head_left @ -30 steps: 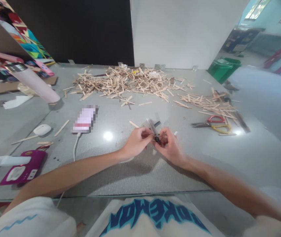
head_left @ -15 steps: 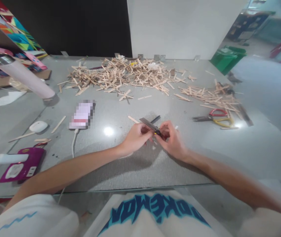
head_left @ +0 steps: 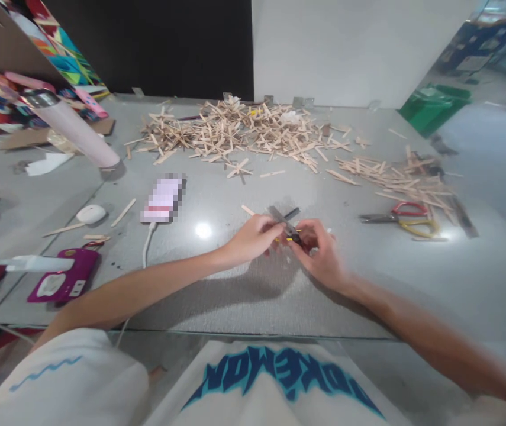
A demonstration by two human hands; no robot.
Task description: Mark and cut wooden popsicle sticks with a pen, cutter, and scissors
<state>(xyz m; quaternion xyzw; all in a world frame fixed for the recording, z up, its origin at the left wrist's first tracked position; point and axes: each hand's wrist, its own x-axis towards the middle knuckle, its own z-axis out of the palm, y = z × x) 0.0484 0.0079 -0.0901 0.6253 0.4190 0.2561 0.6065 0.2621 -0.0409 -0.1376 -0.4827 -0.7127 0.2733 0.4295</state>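
Observation:
My right hand (head_left: 319,248) is closed around the black-and-yellow end of what looks like a box cutter (head_left: 284,219). Its wide grey blade points up and to the left. My left hand (head_left: 255,238) pinches in from the other side, with thumb and fingers against the blade; the fingers partly hide the grip. Just beyond the blade a dark flat strip (head_left: 292,213) sticks out to the upper right. A wooden craft stick (head_left: 248,210) shows beyond my left hand. Small pale bits are visible below the fingers.
A large heap of craft sticks (head_left: 235,133) lies along the back, with a smaller pile (head_left: 395,177) to the right. Red-and-yellow-handled scissors (head_left: 399,219) rest at right. On the left are a phone (head_left: 164,198) on a cable, a pink bottle (head_left: 73,127) and a purple power bank (head_left: 64,275).
The view has shifted left, so everything sits further right in it. Both hands stay together at the cutter; the blade is tilted more steeply and my left fingers lie further along it.

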